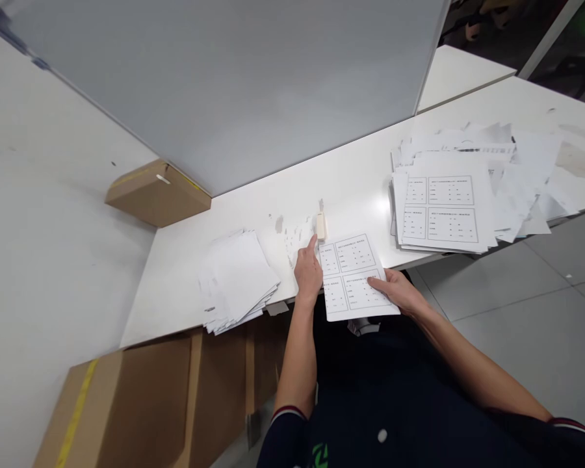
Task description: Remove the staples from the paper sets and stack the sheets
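Note:
My right hand grips the right edge of a printed sheet, thumb on top and fingers underneath. The sheet carries boxed blocks of text and hangs partly over the table's front edge; whether it is a single sheet or several I cannot tell. Beside its left edge is my left hand, index finger stretched forward to the side of a small cream-coloured block. The block lies against the sheet's upper left corner, its exact kind unclear. Nothing is visibly gripped by the left hand, though its thumb is partly hidden.
On the white table, a loose paper stack lies left and a larger printed pile right. A grey panel stands behind. A cardboard box sits at the back left; larger cardboard boxes stand below the table.

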Demonstrator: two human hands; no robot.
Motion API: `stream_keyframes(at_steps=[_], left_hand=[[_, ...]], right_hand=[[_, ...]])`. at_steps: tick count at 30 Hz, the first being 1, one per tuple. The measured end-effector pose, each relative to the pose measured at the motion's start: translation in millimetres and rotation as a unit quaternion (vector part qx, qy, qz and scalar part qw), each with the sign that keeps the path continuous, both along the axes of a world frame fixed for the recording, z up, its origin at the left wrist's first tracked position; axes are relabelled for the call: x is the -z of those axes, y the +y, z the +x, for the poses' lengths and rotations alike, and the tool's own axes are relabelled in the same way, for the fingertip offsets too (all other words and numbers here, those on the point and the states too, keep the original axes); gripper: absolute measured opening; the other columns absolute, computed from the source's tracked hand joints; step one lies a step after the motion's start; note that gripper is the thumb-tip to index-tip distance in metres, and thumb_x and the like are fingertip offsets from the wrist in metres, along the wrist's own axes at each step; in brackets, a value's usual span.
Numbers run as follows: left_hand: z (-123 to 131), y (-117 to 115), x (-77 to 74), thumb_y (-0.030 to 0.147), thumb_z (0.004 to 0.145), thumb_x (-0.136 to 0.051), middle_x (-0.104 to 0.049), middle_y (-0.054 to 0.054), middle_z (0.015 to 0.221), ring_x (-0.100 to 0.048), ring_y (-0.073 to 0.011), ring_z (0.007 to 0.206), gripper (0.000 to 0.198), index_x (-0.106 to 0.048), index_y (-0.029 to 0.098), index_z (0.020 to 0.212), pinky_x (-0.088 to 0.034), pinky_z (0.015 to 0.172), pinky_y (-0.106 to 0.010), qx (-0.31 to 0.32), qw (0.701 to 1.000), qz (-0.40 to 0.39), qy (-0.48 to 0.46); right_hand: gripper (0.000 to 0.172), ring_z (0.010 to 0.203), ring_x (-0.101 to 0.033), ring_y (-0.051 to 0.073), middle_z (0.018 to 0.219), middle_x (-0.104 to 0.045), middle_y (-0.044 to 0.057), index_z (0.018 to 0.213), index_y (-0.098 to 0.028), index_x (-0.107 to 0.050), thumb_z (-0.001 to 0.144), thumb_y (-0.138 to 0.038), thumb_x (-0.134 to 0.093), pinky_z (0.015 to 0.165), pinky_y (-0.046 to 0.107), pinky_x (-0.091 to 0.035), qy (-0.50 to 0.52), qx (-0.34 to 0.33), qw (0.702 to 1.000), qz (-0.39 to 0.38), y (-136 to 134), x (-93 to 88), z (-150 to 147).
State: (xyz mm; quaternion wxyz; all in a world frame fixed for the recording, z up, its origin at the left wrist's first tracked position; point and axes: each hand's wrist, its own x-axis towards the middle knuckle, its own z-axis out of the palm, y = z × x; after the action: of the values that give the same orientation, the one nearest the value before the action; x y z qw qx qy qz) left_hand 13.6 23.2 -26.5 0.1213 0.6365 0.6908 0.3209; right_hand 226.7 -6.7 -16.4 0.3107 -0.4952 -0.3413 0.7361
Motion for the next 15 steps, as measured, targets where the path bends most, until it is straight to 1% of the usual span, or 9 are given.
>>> stream_keyframes(at_steps=[2, 5, 9, 12, 15], left_hand=[[-0.3, 1.3, 1.2, 0.02, 0.087, -0.029, -0.049, -0.006, 0.09, -0.049, -0.0158, 0.074, 0.046, -0.037, 0.032, 0.131, -0.041, 0.061, -0.026, 0.0, 1.0, -0.015, 0.019], [-1.3, 2.7, 3.2, 0.017, 0.086, -0.03, -0.047, -0.005, 0.091, -0.049, -0.0153, 0.074, 0.047, -0.039, 0.033, 0.129, -0.04, 0.06, -0.025, 0.005, 0.999, -0.021, 0.03], [-3.1, 3.4, 5.0, 0.012, 0.084, -0.03, -0.045, -0.005, 0.092, -0.049, -0.0153, 0.074, 0.049, -0.041, 0.031, 0.128, -0.041, 0.06, -0.025, 0.012, 0.999, -0.026, 0.027], [-4.2, 4.0, 5.7, 0.01, 0.082, -0.03, -0.045, -0.006, 0.091, -0.049, -0.0154, 0.076, 0.05, -0.045, 0.029, 0.126, -0.041, 0.061, -0.025, 0.014, 0.999, -0.03, 0.023], [-4.3, 4.0, 5.5, 0.009, 0.082, -0.03, -0.045, -0.006, 0.091, -0.05, -0.0155, 0.078, 0.051, -0.044, 0.029, 0.127, -0.042, 0.063, -0.026, 0.012, 0.999, -0.022, 0.021]], right_hand=[[0.022, 0.072, -0.067, 0.023, 0.084, -0.071, 0.007, 0.093, -0.018, -0.065, 0.072, -0.025, -0.062, 0.065, 0.037, -0.056, 0.003, 0.016, 1.0, -0.006, -0.7, -0.1, -2.0], [0.023, 0.073, -0.067, 0.023, 0.085, -0.071, 0.007, 0.094, -0.018, -0.065, 0.072, -0.024, -0.062, 0.066, 0.037, -0.056, 0.005, 0.029, 1.0, -0.008, -1.6, 0.2, -3.7], [0.025, 0.076, -0.067, 0.024, 0.09, -0.07, 0.008, 0.097, -0.018, -0.064, 0.073, -0.026, -0.061, 0.069, 0.038, -0.056, 0.002, 0.021, 1.0, 0.006, -2.1, 1.0, -3.7], [0.027, 0.077, -0.067, 0.024, 0.089, -0.071, 0.008, 0.099, -0.018, -0.063, 0.074, -0.026, -0.061, 0.069, 0.039, -0.055, -0.011, 0.017, 1.0, 0.019, -2.5, 0.9, -4.3], [0.028, 0.078, -0.067, 0.025, 0.088, -0.071, 0.008, 0.1, -0.017, -0.063, 0.074, -0.026, -0.06, 0.069, 0.039, -0.055, -0.026, 0.01, 0.999, 0.031, -3.1, -1.2, -4.2]])
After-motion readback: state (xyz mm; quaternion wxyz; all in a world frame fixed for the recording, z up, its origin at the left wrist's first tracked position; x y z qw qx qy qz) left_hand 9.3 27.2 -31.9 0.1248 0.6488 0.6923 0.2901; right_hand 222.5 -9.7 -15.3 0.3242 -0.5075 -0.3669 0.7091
